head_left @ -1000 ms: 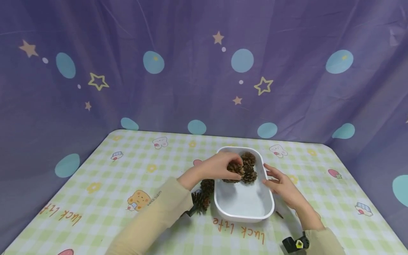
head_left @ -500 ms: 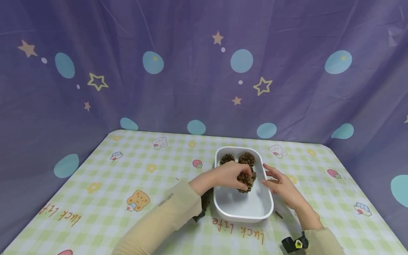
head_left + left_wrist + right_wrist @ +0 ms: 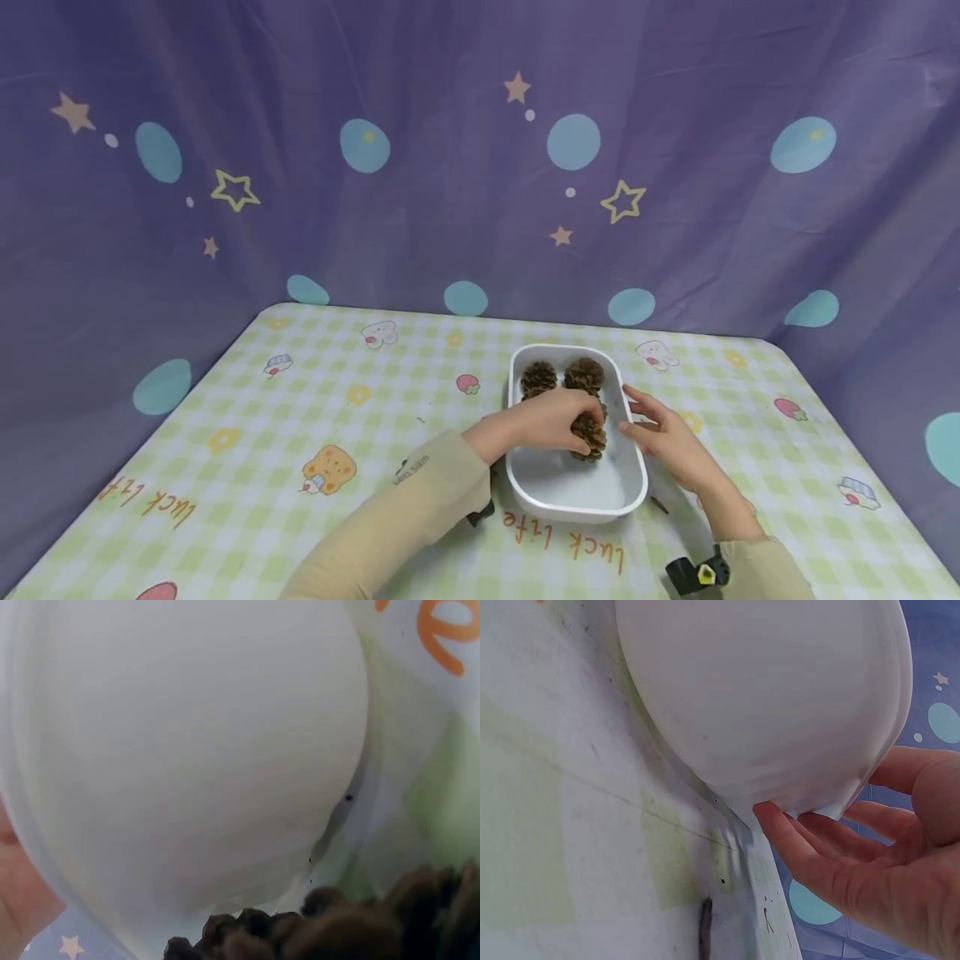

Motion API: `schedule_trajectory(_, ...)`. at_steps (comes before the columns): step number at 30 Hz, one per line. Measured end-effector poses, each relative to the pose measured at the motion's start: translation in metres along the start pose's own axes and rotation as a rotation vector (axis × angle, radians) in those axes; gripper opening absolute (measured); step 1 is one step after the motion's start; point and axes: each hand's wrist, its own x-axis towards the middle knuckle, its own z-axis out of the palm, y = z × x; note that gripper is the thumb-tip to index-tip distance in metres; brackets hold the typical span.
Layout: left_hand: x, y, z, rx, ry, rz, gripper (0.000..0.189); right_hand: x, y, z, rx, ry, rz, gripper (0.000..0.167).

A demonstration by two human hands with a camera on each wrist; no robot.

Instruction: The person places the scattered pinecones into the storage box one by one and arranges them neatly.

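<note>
A white rectangular tub (image 3: 562,510) with rounded corners stands on the table. Inside it, toward the far end, are a brown pine cone (image 3: 538,377) on the left and another pine cone (image 3: 584,374) on the right. My left hand (image 3: 551,419) reaches over the tub's left side and holds a nearer pine cone (image 3: 589,437) with thumb and fingers. Part of the contents is covered by this hand. My right hand (image 3: 667,437) touches the outside of the tub's right wall with fingers fairly straight, as the right wrist view shows at the tub's wall (image 3: 765,690).
Dark pine cones (image 3: 352,930) lie outside the tub on its left, mostly hidden under my left forearm in the head view. A small dark brown sliver (image 3: 659,505) lies right of the tub. A purple curtain (image 3: 480,167) hangs behind the checked tablecloth (image 3: 360,433).
My left hand has let go of a pine cone at the tub's far left and moved right and nearer, taking hold of another. My right hand has stayed at the tub's side.
</note>
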Motion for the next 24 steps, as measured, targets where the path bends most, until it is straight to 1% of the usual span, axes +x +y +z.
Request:
schedule_trajectory(7, 0.006, -0.001, 0.009, -0.005, -0.001, -0.017, 0.034, -0.001, 0.001, -0.001, 0.014, -0.011, -0.015, 0.066)
schedule_trajectory(12, 0.009, 0.000, 0.014, 0.020, 0.017, 0.005, 0.035, 0.000, 0.001, 0.000, 0.021, -0.015, -0.024, 0.065)
schedule_trajectory(15, 0.009, 0.001, 0.015, 0.033, 0.015, 0.014, 0.036, 0.000, 0.001, -0.001, 0.017, -0.015, -0.021, 0.065)
schedule_trajectory(19, 0.007, 0.000, 0.014, 0.039, 0.011, 0.003, 0.041, 0.000, 0.000, 0.000, 0.009, -0.019, -0.016, 0.066)
schedule_trajectory(24, -0.001, -0.001, 0.009, 0.032, 0.009, -0.001, 0.046, 0.000, -0.001, 0.001, 0.010, -0.008, -0.017, 0.066)
